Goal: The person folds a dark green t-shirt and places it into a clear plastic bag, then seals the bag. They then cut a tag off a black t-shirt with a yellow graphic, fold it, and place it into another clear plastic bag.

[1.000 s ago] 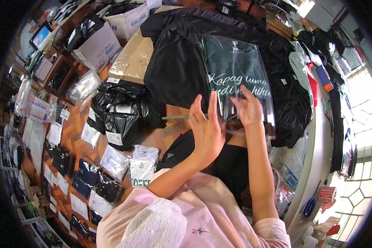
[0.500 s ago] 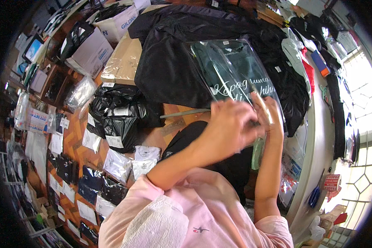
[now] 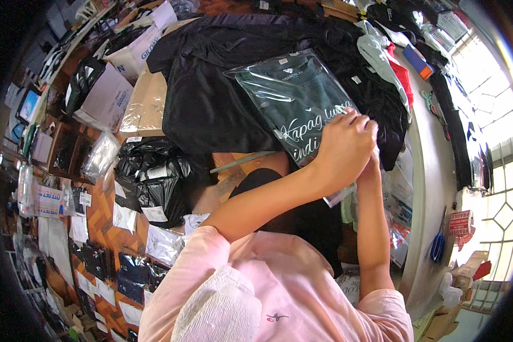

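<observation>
Black cloth [image 3: 211, 108] spread above wood floor [image 3: 105, 208]; window [image 3: 499, 219] bright, right. Shirt packet [image 3: 293, 88] on cloth. Left hand [image 3: 347, 145] curled at its right edge, grip unclear; right hand [image 3: 374, 159] mostly hidden behind, can't tell.

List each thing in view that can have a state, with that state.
Dark green shirt: folded, inside clear plastic sleeve
Left hand: fingers curled, hold unclear
Right hand: mostly hidden behind the left
Black cloth: spread out, creased
Black plastic bundle: bulging, crumpled
White carton: open, dark contents showing
White towel: draped over pink top
Screen: lit
</observation>
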`<state>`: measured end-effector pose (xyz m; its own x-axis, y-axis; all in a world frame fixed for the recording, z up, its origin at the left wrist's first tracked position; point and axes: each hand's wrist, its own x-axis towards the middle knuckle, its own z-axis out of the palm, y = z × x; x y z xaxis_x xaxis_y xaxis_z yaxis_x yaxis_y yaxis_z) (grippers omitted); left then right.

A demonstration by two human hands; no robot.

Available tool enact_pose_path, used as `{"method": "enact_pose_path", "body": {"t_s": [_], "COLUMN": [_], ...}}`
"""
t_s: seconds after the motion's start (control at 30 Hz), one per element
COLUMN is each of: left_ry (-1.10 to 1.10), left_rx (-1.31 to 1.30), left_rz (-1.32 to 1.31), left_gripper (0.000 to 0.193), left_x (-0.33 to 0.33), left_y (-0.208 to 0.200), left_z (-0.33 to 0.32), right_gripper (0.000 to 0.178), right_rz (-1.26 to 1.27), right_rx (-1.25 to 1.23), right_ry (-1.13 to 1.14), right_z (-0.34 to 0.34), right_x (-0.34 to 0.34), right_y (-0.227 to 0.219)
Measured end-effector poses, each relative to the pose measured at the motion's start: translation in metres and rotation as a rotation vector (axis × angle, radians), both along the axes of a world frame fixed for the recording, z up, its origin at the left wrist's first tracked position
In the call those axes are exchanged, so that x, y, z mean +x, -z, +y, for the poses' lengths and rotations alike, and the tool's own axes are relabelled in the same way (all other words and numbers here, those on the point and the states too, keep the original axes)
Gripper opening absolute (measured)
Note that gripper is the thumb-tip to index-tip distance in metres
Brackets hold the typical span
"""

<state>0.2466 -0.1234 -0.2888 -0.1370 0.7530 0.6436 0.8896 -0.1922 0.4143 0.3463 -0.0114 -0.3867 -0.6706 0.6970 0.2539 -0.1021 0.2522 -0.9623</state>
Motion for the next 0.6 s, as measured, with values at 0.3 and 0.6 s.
{"method": "enact_pose_path", "body": {"t_s": [0.3, 0.6], "left_ry": [-0.135, -0.226], "left_rx": [0.005, 0.334], "left_rz": [0.258, 0.128], "left_gripper": [0.025, 0.016], "left_x": [0.002, 0.006], "left_y": [0.001, -0.023], "left_z": [-0.003, 0.018], "right_gripper": [0.041, 0.036], "right_rz": [-0.178, -0.308], "right_rx": [0.013, 0.92], "right_ry": [-0.11, 0.175], "right_z": [-0.007, -0.019], "right_x": [-0.025, -0.077], "right_y": [-0.054, -0.056]}}
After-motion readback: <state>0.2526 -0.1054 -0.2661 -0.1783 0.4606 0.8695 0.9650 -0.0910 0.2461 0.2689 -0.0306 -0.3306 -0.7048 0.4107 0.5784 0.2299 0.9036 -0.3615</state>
